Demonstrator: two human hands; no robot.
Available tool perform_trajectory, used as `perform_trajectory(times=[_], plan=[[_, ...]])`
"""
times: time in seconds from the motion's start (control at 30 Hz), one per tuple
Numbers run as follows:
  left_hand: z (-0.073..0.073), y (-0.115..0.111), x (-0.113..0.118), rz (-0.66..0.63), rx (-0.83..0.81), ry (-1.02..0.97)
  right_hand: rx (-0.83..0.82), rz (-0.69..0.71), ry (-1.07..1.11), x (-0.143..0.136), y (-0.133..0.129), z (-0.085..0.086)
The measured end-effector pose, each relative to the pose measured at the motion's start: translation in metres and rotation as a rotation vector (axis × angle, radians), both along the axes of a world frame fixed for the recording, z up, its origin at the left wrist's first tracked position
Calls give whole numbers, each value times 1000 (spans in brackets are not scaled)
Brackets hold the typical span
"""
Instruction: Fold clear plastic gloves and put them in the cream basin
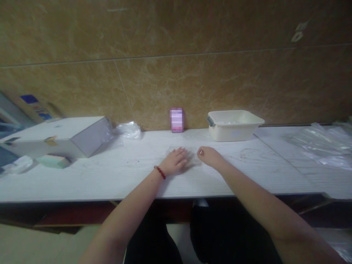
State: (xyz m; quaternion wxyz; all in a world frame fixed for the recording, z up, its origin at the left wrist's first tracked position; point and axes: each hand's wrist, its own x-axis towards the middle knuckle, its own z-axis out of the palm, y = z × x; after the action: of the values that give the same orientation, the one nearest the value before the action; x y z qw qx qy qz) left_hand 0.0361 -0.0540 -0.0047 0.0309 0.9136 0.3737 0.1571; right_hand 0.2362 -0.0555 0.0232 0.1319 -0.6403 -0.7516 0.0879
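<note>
My left hand [175, 161], with a red bead bracelet [160, 172] at the wrist, lies palm down on the white tabletop with its fingers spread. Under and beside it is a faint, see-through piece of plastic [192, 156], whose edges are hard to make out. To the right, my right hand [209, 156] is closed, its fingers curled in. A small shiny spot shows at those fingers; whether it is a ring or something held cannot be told. The plastic reaches close to the right hand, but any grip on it is hidden.
A phone [176, 121] leans against the tiled wall. Behind my right hand stands a cream plastic tub [233, 132]. At left are a white box [88, 137], a crumpled clear bag [129, 131] and a pale green block [53, 161]. Clear plastic bags [327, 145] lie at right.
</note>
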Motion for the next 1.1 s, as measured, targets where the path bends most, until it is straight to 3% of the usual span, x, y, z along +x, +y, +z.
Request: perform_trajectory(times=[0.17,0.23,0.3,0.4,0.6,0.77,0.93,1.1], plan=[[-5,12,-29,523,-23,-358,26,103,-11,-21,-8,-12],[-10,19,-39,686,-164,-595,14,137,-49,-27,-10,-19],[-14,26,-44,768,-354,-831,2,147,-83,-30,-11,-24],[-16,32,-42,790,-490,-976,-30,136,-90,-31,-11,-28],[-13,33,-25,651,-702,-1407,-44,170,-39,-27,-5,-30],[-12,36,-22,567,-756,-1548,-56,170,-33,-24,0,-33],[-9,37,-18,604,-713,-1437,-63,184,-17,-23,3,-34],[-12,34,-13,649,-582,-1085,-55,194,-25,-21,7,-36]])
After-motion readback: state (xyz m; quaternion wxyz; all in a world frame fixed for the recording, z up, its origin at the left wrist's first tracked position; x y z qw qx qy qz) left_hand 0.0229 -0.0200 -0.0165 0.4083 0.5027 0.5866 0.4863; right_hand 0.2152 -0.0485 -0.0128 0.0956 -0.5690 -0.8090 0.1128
